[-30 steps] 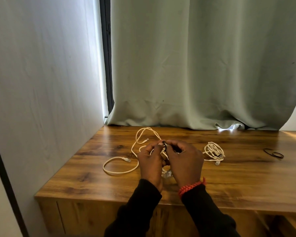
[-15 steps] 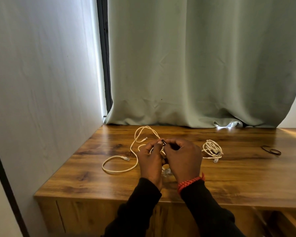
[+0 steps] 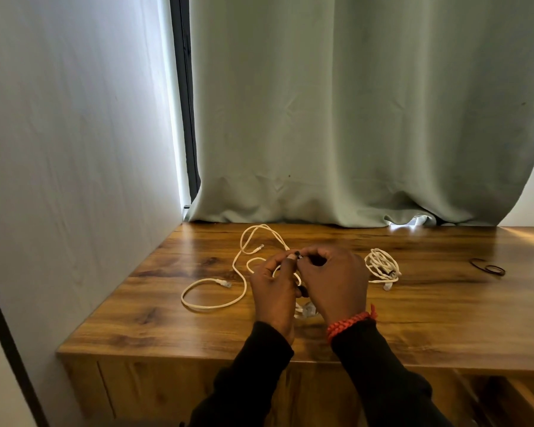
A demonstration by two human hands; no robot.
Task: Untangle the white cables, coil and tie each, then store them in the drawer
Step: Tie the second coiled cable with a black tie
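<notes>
I had both hands together over the counter (image 3: pixel 429 318) near its front edge, my left hand (image 3: pixel 275 291) pinching the loose white cable (image 3: pixel 216 305) and my right hand (image 3: pixel 336 282) gripping a small dark tie (image 3: pixel 297 253) at it, apparently to bind a loop. A coiled white cable (image 3: pixel 381 266) lay just right of my hands, two dark bands (image 3: pixel 489 268) waited toward the right edge, and the open drawer (image 3: pixel 524 402) showed below at the front right.

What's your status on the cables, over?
Left hand and right hand both pinching a dark tie at the loose white cable. Coiled cable lies to the right. Spare ties far right. Nothing blocking.
</notes>
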